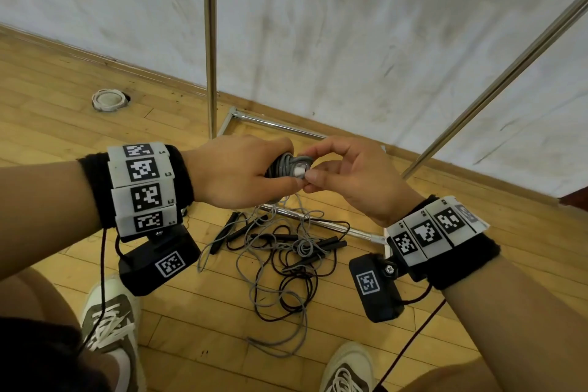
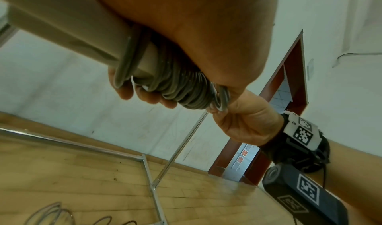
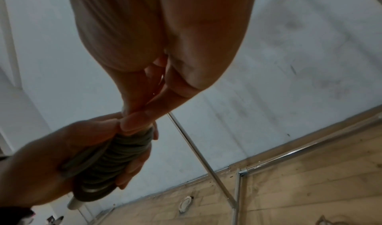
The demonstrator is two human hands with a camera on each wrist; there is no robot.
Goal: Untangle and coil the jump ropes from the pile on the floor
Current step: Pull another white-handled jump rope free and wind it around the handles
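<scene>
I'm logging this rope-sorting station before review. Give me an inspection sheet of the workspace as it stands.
Surface: wooden floor, bare boards around the pile.
Job's things: grey coil wound round handles, gripped by the left hand; tangled pile of grey and black ropes below.
Clutter: white ring on the floor near the wall.
Grippers: right hand pinches the coil's end.
Cables: dark wrist-camera leads hang from both wrists.
Surroundings: scuffed white wall, metal rack, doorway.
</scene>
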